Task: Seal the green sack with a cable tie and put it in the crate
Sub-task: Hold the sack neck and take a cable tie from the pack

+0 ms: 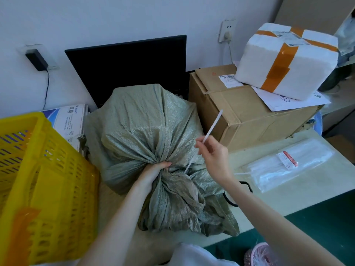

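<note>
Green sack (142, 120): stands on the table (288, 200), between the yellow crate (48, 189) on its left and a cardboard box (249, 112) on its right. Body is full and rounded; the mouth is gathered into a bunched neck facing the person, with loose fabric spilling below it toward the table edge.

Left hand (153, 173): fingers curled round the gathered neck, gripping it tight.

Right hand (213, 152): thumb and fingertips pinch a white cable tie (212, 127). The tie's free end points up and to the right, over the box; its lower part runs down beside the neck. Whether it encircles the neck cannot be told.

Crate: slatted plastic, touching or just beside the sack; which, cannot be told.

Surroundings: a clear packet of cable ties (288, 167) lies on the table to the right. A white foam box (288, 60) bound with orange tape sits on the cardboard box. A black monitor (126, 68) stands behind the sack against the wall.
</note>
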Available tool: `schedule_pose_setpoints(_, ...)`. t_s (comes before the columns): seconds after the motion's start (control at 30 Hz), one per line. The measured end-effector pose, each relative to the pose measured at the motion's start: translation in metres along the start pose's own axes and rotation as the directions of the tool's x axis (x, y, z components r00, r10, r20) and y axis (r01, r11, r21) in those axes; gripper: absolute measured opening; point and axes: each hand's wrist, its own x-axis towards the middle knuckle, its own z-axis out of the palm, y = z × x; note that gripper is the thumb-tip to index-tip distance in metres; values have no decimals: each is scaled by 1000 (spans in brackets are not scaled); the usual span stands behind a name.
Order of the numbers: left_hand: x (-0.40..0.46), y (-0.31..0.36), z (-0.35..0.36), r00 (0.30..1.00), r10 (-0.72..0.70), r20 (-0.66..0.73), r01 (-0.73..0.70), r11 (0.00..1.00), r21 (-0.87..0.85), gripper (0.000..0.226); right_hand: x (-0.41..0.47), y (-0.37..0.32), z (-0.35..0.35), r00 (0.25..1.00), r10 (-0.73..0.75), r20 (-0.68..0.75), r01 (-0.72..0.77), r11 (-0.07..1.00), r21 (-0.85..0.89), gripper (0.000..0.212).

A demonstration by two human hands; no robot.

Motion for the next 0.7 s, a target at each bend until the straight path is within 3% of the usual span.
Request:
schedule_pose_setpoints(0.03,-3,1,0,1000,3,1,-3,1000,-18,9,-2,10,4,999,40,31,-39,999,-29,8)
schedule_pose_setpoints(0.13,-6,3,0,1000,-16,6,17,999,-35,44,-5,34,13,976,156,150,-138,983,-121,14)
schedule_pose_setpoints(0.23,-9,5,1,1000,-18,-11,18,1000,-20,51,-6,43,17,936,244,254,-217,968,-128,17)
schedule_pose_setpoints(0.5,-11,6,1,1000,-6,11,7,999,-34,40,14,20,9,957,103,271,-66,987,-143,20)
schedule_pose_setpoints(0.7,-11,3,-2,1000,3,-6,-3,1000,8,23,35,-4,-8,934,-3,356,-1,1000,10,11)
